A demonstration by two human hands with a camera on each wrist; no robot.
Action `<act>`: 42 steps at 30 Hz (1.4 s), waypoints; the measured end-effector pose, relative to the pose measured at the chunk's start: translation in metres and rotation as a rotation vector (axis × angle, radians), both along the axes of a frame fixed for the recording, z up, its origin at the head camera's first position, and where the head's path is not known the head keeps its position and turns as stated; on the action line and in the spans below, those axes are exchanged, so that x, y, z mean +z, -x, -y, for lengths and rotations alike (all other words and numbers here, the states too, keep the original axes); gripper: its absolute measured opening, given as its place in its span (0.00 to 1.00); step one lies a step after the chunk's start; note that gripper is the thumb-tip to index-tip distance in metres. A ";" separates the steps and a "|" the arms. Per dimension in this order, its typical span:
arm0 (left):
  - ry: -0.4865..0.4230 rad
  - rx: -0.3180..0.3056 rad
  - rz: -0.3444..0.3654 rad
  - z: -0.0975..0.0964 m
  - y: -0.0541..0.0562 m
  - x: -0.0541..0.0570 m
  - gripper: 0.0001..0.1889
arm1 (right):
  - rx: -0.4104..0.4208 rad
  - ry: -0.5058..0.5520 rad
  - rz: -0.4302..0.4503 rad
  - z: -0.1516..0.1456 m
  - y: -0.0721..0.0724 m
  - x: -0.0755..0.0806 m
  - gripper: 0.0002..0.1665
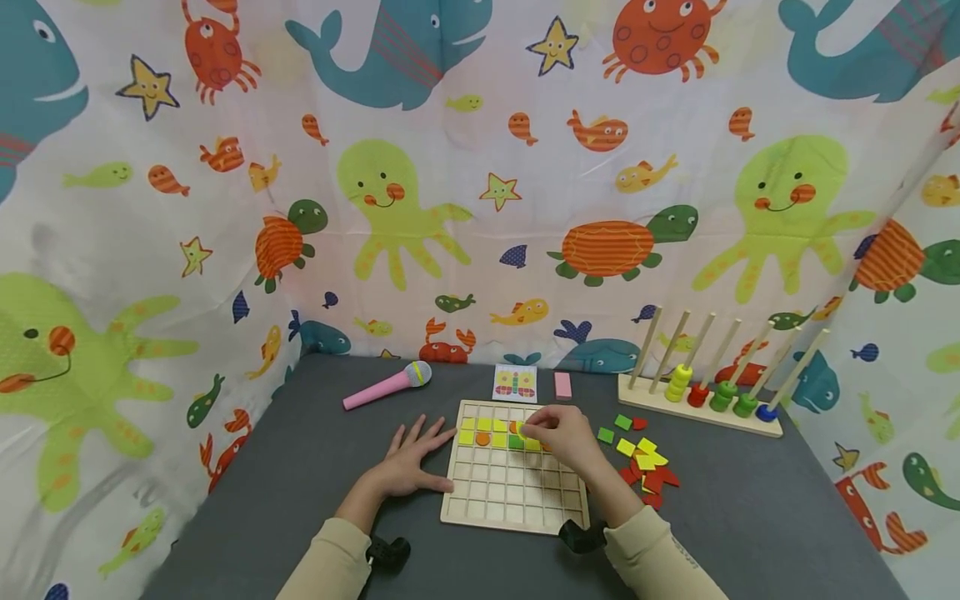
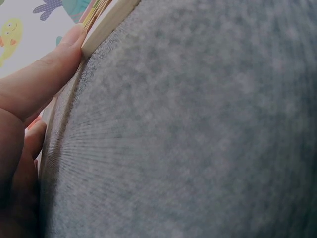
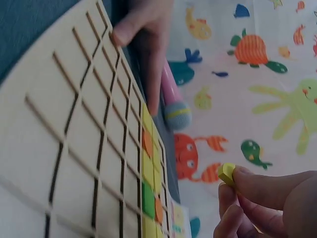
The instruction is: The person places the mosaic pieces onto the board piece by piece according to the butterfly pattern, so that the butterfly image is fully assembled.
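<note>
A wooden grid board (image 1: 489, 493) lies on the dark table, its top two rows partly filled with yellow and green square tiles and orange round tiles. My right hand (image 1: 567, 435) is over the upper right of the board, pinching a small yellow tile (image 3: 226, 172) between thumb and fingertips. In the right wrist view that tile is raised off the grid. My left hand (image 1: 408, 462) lies spread at the board's left side, thumb and a fingertip at its edge. From the left wrist, the thumb (image 2: 54, 67) shows against the board's rim.
Loose red, yellow and green tiles (image 1: 647, 460) are scattered right of the board. Behind it are a butterfly pattern card (image 1: 515, 384) and a pink block (image 1: 562, 385). A pink toy microphone (image 1: 386, 387) lies back left; a pegged bead stacker (image 1: 701, 406) stands back right.
</note>
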State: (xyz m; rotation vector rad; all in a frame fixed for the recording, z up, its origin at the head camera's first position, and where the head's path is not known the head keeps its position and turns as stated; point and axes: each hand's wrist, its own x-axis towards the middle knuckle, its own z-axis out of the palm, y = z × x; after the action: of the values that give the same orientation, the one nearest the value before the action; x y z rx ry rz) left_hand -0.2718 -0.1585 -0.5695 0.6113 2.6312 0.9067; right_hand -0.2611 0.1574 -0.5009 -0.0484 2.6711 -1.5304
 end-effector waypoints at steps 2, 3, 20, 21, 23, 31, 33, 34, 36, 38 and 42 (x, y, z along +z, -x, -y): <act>0.009 0.006 0.002 0.000 0.000 0.001 0.53 | 0.031 0.009 0.000 0.013 -0.001 -0.001 0.06; 0.011 0.008 0.001 0.000 0.000 0.002 0.53 | 0.045 0.012 -0.001 0.019 -0.001 -0.001 0.06; 0.018 -0.003 -0.009 0.000 0.001 0.002 0.53 | 0.122 -0.105 -0.051 0.087 0.005 -0.034 0.07; 0.023 -0.001 -0.007 0.000 0.001 0.002 0.53 | 0.115 -0.123 -0.049 0.089 0.006 -0.035 0.07; 0.017 0.002 -0.008 0.001 0.001 0.002 0.53 | 0.110 -0.156 -0.051 0.093 0.006 -0.036 0.07; 0.021 0.004 0.003 0.000 0.002 -0.005 0.55 | 0.075 -0.272 -0.033 0.100 0.007 -0.038 0.08; 0.026 0.009 -0.003 0.000 0.002 -0.006 0.55 | 0.065 -0.289 -0.027 0.100 0.007 -0.038 0.09; 0.027 0.010 -0.004 0.000 0.002 -0.007 0.55 | 0.061 -0.294 -0.022 0.100 0.007 -0.037 0.09; 0.034 0.011 -0.006 -0.001 0.002 -0.008 0.55 | 0.054 -0.298 -0.015 0.100 0.007 -0.036 0.10; 0.031 0.012 -0.009 0.000 0.003 -0.008 0.55 | 0.052 -0.297 -0.008 0.100 0.007 -0.036 0.11; 0.016 0.009 -0.003 0.000 0.004 -0.008 0.55 | 0.059 -0.298 -0.021 0.099 0.008 -0.035 0.11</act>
State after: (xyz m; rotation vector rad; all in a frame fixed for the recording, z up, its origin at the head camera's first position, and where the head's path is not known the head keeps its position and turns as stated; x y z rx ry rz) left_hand -0.2756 -0.1586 -0.5779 0.5972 2.6433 0.8878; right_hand -0.2692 0.0580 -0.5364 -0.1276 2.8537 -1.1084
